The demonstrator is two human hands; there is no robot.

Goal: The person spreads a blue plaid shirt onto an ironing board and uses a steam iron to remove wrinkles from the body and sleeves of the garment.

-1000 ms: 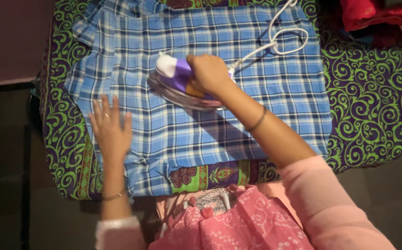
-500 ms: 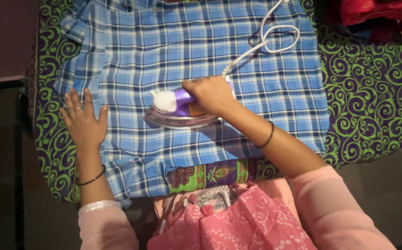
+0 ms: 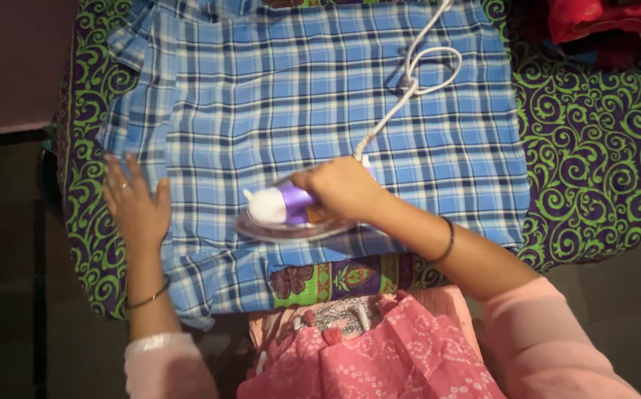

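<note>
At frame centre, right hand (image 3: 342, 191) grips iron (image 3: 283, 214) on the plaid shirt (image 3: 298, 96), iron's long axis left-right, nose pointing left toward left hand (image 3: 137, 210), open flat on shirt's left edge. Cord (image 3: 409, 81) trails to upper right.

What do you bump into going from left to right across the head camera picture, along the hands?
Green and purple swirly cloth → left hand flat on the blue checked shirt → purple and white iron → right hand gripping the iron → black bangle → swirly cloth again.
</note>
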